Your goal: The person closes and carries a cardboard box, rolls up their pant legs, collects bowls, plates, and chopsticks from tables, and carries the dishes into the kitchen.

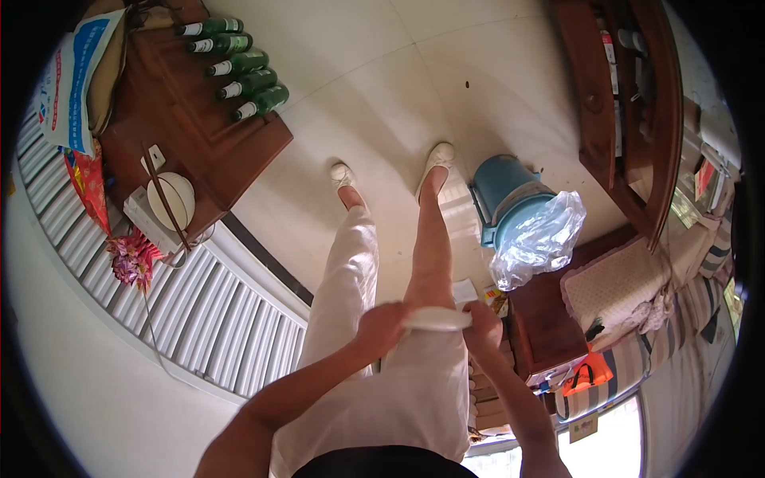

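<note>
Between my two hands, above my lap, is a pale, flat, rounded object (438, 319), seen nearly edge-on and slightly blurred. My left hand (382, 327) is closed at its left end, fingers smeared by motion. At its right end my right hand (483, 325) grips the edge with bent fingers. A small white item (464, 291) shows just beyond my right hand. What the pale object is cannot be made out.
A blue bin (504, 187) with a clear plastic bag (542, 243) stands right of my feet. Green bottles (259, 102) lie on a brown wooden table (215, 171) at the left. A wooden cabinet (594, 103) stands at the right; a white radiator (215, 311) runs along the left wall.
</note>
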`<state>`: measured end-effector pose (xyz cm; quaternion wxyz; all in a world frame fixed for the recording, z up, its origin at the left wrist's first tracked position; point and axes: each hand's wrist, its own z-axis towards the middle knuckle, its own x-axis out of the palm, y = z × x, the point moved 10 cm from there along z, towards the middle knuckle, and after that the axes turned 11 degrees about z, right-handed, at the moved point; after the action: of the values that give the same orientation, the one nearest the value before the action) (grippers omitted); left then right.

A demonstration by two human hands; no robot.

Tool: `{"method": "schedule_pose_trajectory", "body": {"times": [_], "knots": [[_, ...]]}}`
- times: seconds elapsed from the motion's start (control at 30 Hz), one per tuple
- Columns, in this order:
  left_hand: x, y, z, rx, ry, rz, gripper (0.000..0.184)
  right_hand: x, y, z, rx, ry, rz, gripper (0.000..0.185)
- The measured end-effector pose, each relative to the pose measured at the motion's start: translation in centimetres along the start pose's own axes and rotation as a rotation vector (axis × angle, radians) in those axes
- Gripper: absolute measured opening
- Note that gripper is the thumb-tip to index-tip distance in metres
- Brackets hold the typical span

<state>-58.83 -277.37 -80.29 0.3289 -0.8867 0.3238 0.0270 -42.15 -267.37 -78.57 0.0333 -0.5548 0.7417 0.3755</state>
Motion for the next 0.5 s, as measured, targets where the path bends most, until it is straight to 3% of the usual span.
{"method": "schedule_pose_trajectory", "body": {"times": [0.03,0.1,0.13,0.17,0.23,0.27,0.33,0.37,0.43,0.47,0.5], "knots": [[0.5,-0.3,-0.1,0.001,0.004,0.001,0.028,0.4,0.0,-0.6,0.004,-0.001,0.002,0.021],[1.0,0.4,-0.6,-0.116,-0.056,0.249,0.019,0.6,2.8,-2.4,-0.288,-0.066,-0.234,0.015],[2.8,1.9,-2.4,-0.226,-0.086,0.052,0.018,-0.2,2.6,-3.7,-0.307,-0.089,-0.229,0.015],[3.2,1.6,-4.5,-0.224,-0.086,0.051,0.018,-0.6,1.9,-5.6,-0.306,-0.090,-0.231,0.015],[2.4,-1.4,-7.6,-0.012,-0.098,0.139,0.016,-0.2,-0.1,-9.7,-0.273,0.001,-0.183,0.016],[2.0,-2.1,-7.7,-0.012,-0.102,0.135,0.016,0.3,-0.7,-10.9,-0.276,0.002,-0.188,0.016],[2.6,-1.1,-7.7,-0.182,0.044,0.143,0.018,0.5,-3.3,-10.8,0.013,-0.060,0.005,0.024],[2.8,-0.9,-7.7,-0.184,0.040,0.142,0.018,0.9,-3.6,-10.6,0.009,-0.059,0.004,0.024],[-0.1,-0.9,-7.6,-0.100,-0.326,0.087,0.022,0.9,-2.1,-7.5,0.072,-0.084,0.277,0.033],[0.0,-0.5,-7.8,-0.105,-0.327,0.091,0.022,1.0,-2.5,-7.7,0.070,-0.081,0.282,0.033],[0.2,-1.6,-7.9,0.044,-0.322,0.112,0.024,2.2,-3.6,-8.0,0.103,0.033,0.267,0.036]]}}
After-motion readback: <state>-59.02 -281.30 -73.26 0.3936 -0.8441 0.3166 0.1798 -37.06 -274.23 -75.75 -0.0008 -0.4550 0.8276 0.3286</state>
